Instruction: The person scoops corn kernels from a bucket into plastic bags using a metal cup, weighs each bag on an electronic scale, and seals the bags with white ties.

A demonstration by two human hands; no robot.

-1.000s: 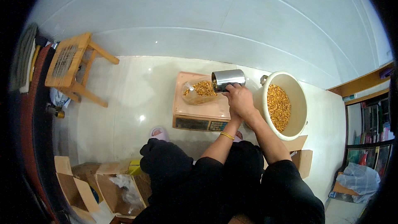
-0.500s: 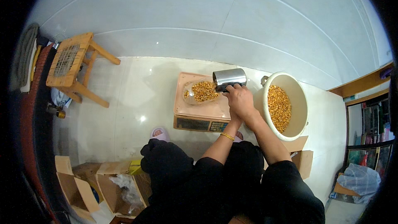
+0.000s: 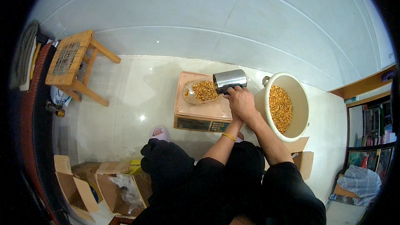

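Observation:
My right hand (image 3: 241, 102) grips a shiny metal cup (image 3: 231, 76) lying on its side in the air, its mouth facing left over a clear plastic bag (image 3: 193, 91) of yellow corn kernels (image 3: 205, 90). My left hand (image 3: 236, 116) is mostly hidden under the right one, so its fingers cannot be made out. The bag rests on a peach-coloured scale (image 3: 193, 110) with a keypad on its front. Beside it on the right stands a large cream bucket (image 3: 301, 112) holding more kernels.
A wooden stool (image 3: 77, 62) stands left by a dark furnishing (image 3: 39, 121). Open cardboard boxes (image 3: 79, 189) lie lower left, another (image 3: 304, 164) below the bucket. A pale wall (image 3: 187, 8) runs behind; shelves (image 3: 371, 129) line the right. My slippered feet (image 3: 159, 132) are below the scale.
The crumpled left end of the bag looks flatter than a second ago. My hands and the tipped cup have hardly moved.

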